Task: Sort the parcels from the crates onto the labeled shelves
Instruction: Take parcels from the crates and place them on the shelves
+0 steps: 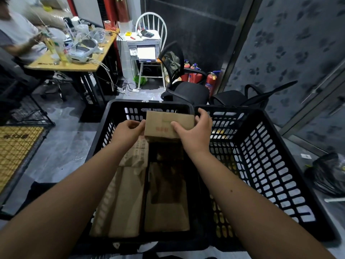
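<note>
1. Small cardboard parcel (164, 124) is held up over the far end of the left black crate (104, 128), above the other parcels, near the crate's far wall.
2. Left hand (128, 128): grip closed on the parcel's left end, fingers curled at the edge.
3. Right hand (196, 131): grip closed on the parcel's right end, thumb across the top face, fingers wrapped behind the far right corner.
4. Flat brown parcels (127, 199) lie in the left crate bottom, side by side, one dark-stained or shadowed; can't tell which.
5. Second black crate (270, 156) touches the first on its right side; contents mostly hidden, some yellow shows through the slots.
6. Handling, judged: parcel looks light and stiff, a plain box with flat faces and firm edges; holds shape under the grip. Cardboard is not slippery. Contents unknown, so fragility can't be told.
7. Best hold: the two short ends, as now, or one hand spanning top and bottom faces.
8. Red print on the parcel's front face is too blurred to read; shelves are not in view.
</note>
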Demonstrator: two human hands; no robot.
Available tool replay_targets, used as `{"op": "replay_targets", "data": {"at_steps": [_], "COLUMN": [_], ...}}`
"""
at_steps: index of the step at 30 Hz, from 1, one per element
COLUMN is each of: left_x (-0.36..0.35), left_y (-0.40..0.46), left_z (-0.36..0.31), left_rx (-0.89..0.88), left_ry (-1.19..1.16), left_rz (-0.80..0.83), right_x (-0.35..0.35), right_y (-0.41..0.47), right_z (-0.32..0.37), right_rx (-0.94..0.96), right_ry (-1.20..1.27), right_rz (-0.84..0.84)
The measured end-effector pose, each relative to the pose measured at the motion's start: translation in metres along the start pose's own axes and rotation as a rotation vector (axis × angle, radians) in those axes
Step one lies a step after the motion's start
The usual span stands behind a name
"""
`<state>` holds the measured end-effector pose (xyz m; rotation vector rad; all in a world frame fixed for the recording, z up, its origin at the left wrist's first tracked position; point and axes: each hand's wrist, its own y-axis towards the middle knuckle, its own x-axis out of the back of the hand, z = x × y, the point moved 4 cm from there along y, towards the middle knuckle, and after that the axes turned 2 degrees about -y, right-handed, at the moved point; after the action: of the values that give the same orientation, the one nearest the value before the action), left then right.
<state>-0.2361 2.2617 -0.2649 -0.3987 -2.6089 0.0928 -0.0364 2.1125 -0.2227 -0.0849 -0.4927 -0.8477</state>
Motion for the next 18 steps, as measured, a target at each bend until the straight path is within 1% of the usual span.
{"op": "replay_targets", "data": {"at_steps": [3, 6, 8, 10, 13, 15, 18], "left_x": [0.0, -0.003, -0.004, -0.002, 0.004, 0.007, 0.009], "left_y": [-0.014, -0.033, -0.047, -0.062, -0.081, -0.093, -0.113], "left_z": [-0.015, -0.028, -0.036, -0.044, -0.057, -0.066, -0.081], "left_rx": [-0.002, 0.038, 0.073, 0.076, 0.055, 0.052, 0.039], "left_ry": [-0.012, -0.074, -0.138, -0.158, -0.16, -0.169, -0.18], "left_rz": [-0.009, -0.04, -0.071, -0.112, -0.167, -0.19, -0.216], "right_x": [0.01, 0.015, 0.016, 0.028, 0.04, 0.048, 0.063], "right_y": [-0.001, -0.005, -0.002, -0.008, -0.012, -0.012, -0.011], "right_z": [-0.002, 0.0, -0.005, 0.007, 0.016, 0.018, 0.021], "right_rx": [-0.097, -0.115, -0.087, -0.008, 0.077, 0.103, 0.147], "right_ry": [0.142, 0.22, 0.264, 0.345, 0.445, 0.465, 0.425], "right_rz": [0.014, 0.055, 0.097, 0.173, 0.332, 0.41, 0.468]}}
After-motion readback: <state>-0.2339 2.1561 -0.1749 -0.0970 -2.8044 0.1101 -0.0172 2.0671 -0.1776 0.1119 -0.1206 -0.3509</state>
